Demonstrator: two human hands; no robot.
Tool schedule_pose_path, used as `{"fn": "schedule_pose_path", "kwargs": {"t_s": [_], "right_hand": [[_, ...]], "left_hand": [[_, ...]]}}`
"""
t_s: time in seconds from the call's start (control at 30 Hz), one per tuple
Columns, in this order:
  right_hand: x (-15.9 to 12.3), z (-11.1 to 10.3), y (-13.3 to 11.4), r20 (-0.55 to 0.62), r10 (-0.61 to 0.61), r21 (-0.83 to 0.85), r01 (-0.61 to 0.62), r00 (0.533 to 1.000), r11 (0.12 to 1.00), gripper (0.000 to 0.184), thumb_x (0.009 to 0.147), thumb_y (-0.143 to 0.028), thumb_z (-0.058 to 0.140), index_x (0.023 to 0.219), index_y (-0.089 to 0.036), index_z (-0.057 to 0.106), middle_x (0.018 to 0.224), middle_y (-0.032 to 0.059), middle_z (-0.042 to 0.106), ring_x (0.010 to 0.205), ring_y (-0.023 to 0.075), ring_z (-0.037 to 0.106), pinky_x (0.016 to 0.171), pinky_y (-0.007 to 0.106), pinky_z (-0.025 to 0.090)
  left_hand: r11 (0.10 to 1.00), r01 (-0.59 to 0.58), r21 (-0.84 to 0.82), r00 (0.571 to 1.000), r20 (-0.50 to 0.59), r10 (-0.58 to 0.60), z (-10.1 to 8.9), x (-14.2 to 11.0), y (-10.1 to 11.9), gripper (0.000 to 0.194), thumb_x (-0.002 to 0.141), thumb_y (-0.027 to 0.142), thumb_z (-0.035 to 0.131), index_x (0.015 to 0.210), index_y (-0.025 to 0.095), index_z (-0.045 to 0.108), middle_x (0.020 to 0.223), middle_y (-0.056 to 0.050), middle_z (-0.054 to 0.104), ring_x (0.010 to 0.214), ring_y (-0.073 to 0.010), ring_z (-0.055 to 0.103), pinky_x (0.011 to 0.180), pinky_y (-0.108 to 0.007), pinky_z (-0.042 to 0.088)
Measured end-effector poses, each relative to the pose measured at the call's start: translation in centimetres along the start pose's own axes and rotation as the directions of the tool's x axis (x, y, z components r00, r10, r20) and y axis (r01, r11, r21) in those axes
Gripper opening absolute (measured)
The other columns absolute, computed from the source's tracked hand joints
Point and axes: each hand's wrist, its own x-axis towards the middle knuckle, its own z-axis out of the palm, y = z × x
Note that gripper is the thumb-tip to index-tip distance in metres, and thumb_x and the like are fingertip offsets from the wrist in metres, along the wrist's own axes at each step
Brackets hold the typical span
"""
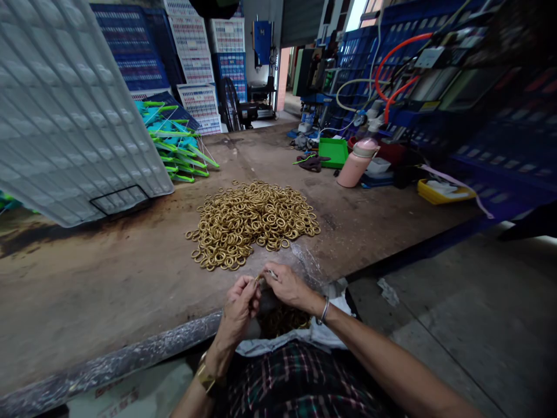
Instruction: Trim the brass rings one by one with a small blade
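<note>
The left hand (240, 303)'s grip is narrow, pinching a ring (257, 278); the right hand (289, 285)'s closes on a metal piece (272, 274) mostly hidden by fingers. Just beyond, a ring pile (256, 220) covers part of the table (130, 273). Dim contents fill a white bag (342, 303) below. Near left, a sack (159, 388)'s red print is cut off, unreadable.

My left hand (241, 299) and right hand (289, 284) meet just short of the heap of brass-coloured rings (256, 217), which blocks my straight way forward. To my left I can sweep over bare tabletop (108, 284) — until the tilted, ribbed pale panel (82, 110) walls it off, with bright green frames (180, 145) behind. Right of the heap a broad strip lies open — up to the pink bottle (354, 165) and green tray (334, 152).
</note>
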Motion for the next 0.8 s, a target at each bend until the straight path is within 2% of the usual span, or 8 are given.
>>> {"fn": "schedule_pose_path", "kwargs": {"t_s": [0.07, 0.23, 0.37, 0.5, 0.67, 0.8], "right_hand": [[-0.3, 0.1, 0.1, 0.058, -0.049, -0.111, 0.055, 0.997, 0.992, 0.015, 0.081, -0.016, 0.040, 0.071, -0.017, 0.052, 0.061, -0.0017, 0.050, 0.056, 0.0101, 0.042, 0.054, 0.021, 0.027], [-0.8, 0.2, 0.0, 0.142, -0.059, -0.322, 0.103, 0.988, 0.941, 0.018, 0.074, -0.011, 0.040, 0.083, -0.018, 0.055, 0.066, 0.0009, 0.056, 0.059, 0.0122, 0.045, 0.056, 0.023, 0.027], [-0.8, 0.1, -0.2, 0.188, -0.037, -0.405, 0.112, 0.981, 0.907, 0.025, 0.072, -0.010, 0.039, 0.090, -0.017, 0.055, 0.075, 0.0045, 0.061, 0.066, 0.0143, 0.051, 0.059, 0.024, 0.029], [-0.6, 0.0, -0.2, 0.246, 0.002, -0.427, 0.107, 0.969, 0.898, 0.025, 0.073, -0.012, 0.039, 0.092, -0.016, 0.055, 0.075, 0.0060, 0.062, 0.065, 0.0149, 0.053, 0.058, 0.024, 0.030], [-0.2, -0.5, 0.7, 0.131, 0.047, -0.492, 0.023, 0.990, 0.871, 0.026, 0.075, -0.010, 0.038, 0.094, -0.015, 0.054, 0.075, 0.0062, 0.062, 0.065, 0.0152, 0.053, 0.058, 0.025, 0.029], [-0.4, -0.5, 0.8, 0.123, -0.036, -0.455, 0.089, 0.992, 0.886, 0.026, 0.072, -0.010, 0.039, 0.095, -0.016, 0.052, 0.075, 0.0043, 0.060, 0.065, 0.0142, 0.050, 0.059, 0.024, 0.029]], "left_hand": [[0.999, -0.010, 0.038, 1.000, -0.010, 0.010, 0.0, 0.0, 0.1, 0.033, 0.070, 0.046, 0.062, 0.071, 0.018, 0.045, 0.054, 0.007, 0.048, 0.038, -0.0026, 0.035, 0.035, -0.013, 0.021], [0.990, -0.026, 0.137, 0.999, -0.023, 0.030, -0.1, 0.0, 0.1, 0.033, 0.072, 0.048, 0.059, 0.071, 0.017, 0.046, 0.054, 0.007, 0.046, 0.039, -0.0027, 0.034, 0.035, -0.013, 0.022], [0.982, -0.065, 0.178, 0.998, -0.012, 0.068, -0.4, 0.1, -0.3, 0.033, 0.074, 0.049, 0.056, 0.072, 0.018, 0.046, 0.055, 0.007, 0.046, 0.039, -0.0032, 0.035, 0.035, -0.014, 0.023], [0.979, -0.079, 0.189, 0.997, -0.008, 0.082, -0.6, 0.1, -0.7, 0.034, 0.073, 0.049, 0.057, 0.070, 0.018, 0.046, 0.053, 0.007, 0.046, 0.038, -0.0030, 0.034, 0.035, -0.014, 0.023], [0.994, -0.057, 0.091, 0.998, 0.041, 0.053, -0.4, -0.4, -0.4, 0.033, 0.073, 0.048, 0.059, 0.071, 0.019, 0.044, 0.056, 0.007, 0.046, 0.040, -0.0030, 0.036, 0.037, -0.014, 0.024], [0.994, -0.062, 0.087, 0.998, 0.036, 0.059, -0.2, -0.2, -0.1, 0.035, 0.071, 0.051, 0.059, 0.072, 0.019, 0.044, 0.056, 0.007, 0.046, 0.039, -0.0031, 0.035, 0.036, -0.014, 0.023]]}}
